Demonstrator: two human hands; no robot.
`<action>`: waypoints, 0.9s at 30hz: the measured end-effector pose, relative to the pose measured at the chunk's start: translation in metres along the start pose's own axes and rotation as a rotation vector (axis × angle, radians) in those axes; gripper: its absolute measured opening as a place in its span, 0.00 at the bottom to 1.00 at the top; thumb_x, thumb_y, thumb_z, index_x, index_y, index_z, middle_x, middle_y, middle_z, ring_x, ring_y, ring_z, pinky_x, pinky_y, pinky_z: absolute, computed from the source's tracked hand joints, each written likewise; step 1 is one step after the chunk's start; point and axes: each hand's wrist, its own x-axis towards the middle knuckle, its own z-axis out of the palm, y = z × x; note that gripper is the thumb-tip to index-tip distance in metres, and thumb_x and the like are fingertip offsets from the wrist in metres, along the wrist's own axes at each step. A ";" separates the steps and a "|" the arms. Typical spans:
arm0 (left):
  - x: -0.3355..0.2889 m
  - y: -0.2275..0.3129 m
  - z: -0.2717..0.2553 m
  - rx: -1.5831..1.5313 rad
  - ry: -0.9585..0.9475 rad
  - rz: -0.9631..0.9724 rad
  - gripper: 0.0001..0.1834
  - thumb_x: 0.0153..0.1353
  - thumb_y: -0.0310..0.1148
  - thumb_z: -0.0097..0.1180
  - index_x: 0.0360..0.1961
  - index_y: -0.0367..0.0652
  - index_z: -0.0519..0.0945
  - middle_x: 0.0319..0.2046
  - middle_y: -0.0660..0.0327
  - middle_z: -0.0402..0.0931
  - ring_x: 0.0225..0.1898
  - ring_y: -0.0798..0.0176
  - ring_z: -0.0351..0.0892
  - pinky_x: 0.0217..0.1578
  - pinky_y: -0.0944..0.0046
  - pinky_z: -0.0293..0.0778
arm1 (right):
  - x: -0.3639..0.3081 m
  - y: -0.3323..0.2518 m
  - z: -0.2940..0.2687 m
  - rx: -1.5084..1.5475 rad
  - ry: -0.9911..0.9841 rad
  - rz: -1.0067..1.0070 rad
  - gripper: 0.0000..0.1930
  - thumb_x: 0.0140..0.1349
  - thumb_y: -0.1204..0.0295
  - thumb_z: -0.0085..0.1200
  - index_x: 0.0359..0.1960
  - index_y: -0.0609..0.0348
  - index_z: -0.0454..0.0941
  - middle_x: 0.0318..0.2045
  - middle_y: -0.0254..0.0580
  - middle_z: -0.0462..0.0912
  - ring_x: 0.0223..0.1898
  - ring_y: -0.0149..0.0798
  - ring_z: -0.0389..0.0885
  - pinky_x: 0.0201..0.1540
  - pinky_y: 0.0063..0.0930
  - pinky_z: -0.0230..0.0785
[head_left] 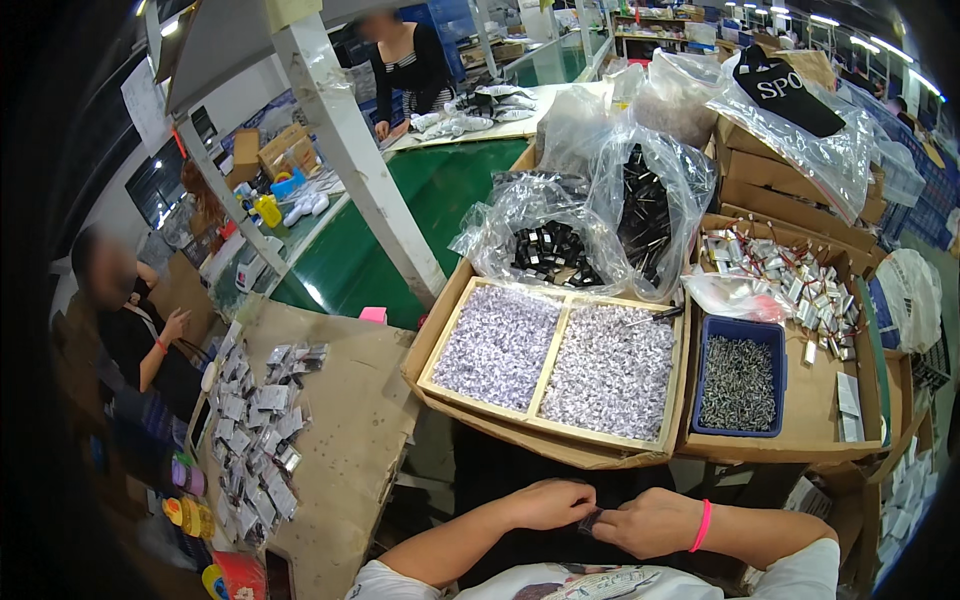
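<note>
My left hand (553, 503) and my right hand (645, 522) meet low in front of my body, fingers closed in a pinch. Between them sits a small dark piece (589, 521), mostly covered by the fingers, so its kind is hidden. A pink band (703, 526) circles my right wrist. Just beyond the hands stands a wooden tray (548, 358) with two compartments, both heaped with small whitish pieces. To its right, a blue bin (742, 431) holds many small metal screws. See-through bags of black parts (553, 250) lie behind the tray.
A carton (868, 400) at the right holds wired silver parts. On the left, a cardboard-topped table (350, 420) bears many small packets (262, 415). A white post (355, 150) rises by a green conveyor belt (400, 215). One person (150, 330) stands left, another (415, 65) beyond.
</note>
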 end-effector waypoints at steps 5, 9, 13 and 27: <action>0.008 0.001 -0.010 -0.093 -0.163 -0.007 0.14 0.64 0.39 0.48 0.45 0.41 0.74 0.40 0.56 0.77 0.44 0.58 0.77 0.45 0.60 0.71 | -0.002 0.006 -0.021 0.072 -0.070 0.080 0.14 0.62 0.67 0.44 0.49 0.43 0.77 0.28 0.35 0.78 0.20 0.39 0.79 0.19 0.28 0.69; 0.007 -0.007 0.005 -1.132 -0.282 0.322 0.45 0.55 0.52 0.61 0.64 0.38 0.54 0.65 0.52 0.53 0.66 0.58 0.53 0.65 0.58 0.51 | -0.009 0.003 -0.038 0.143 -0.055 0.138 0.13 0.64 0.59 0.46 0.47 0.37 0.78 0.29 0.33 0.80 0.18 0.39 0.79 0.17 0.30 0.68; 0.011 -0.004 0.017 -0.901 -0.337 0.198 0.49 0.50 0.45 0.69 0.65 0.38 0.53 0.59 0.57 0.60 0.61 0.65 0.59 0.61 0.61 0.58 | -0.010 0.002 -0.042 0.125 0.185 0.153 0.10 0.59 0.62 0.52 0.40 0.43 0.79 0.35 0.33 0.82 0.17 0.38 0.79 0.16 0.28 0.68; 0.027 0.000 0.022 -0.968 -0.356 0.354 0.24 0.57 0.27 0.59 0.54 0.39 0.66 0.47 0.56 0.70 0.53 0.61 0.68 0.56 0.60 0.62 | -0.131 -0.010 -0.067 0.132 0.648 0.493 0.05 0.59 0.66 0.51 0.34 0.48 0.77 0.28 0.34 0.80 0.31 0.39 0.80 0.31 0.31 0.73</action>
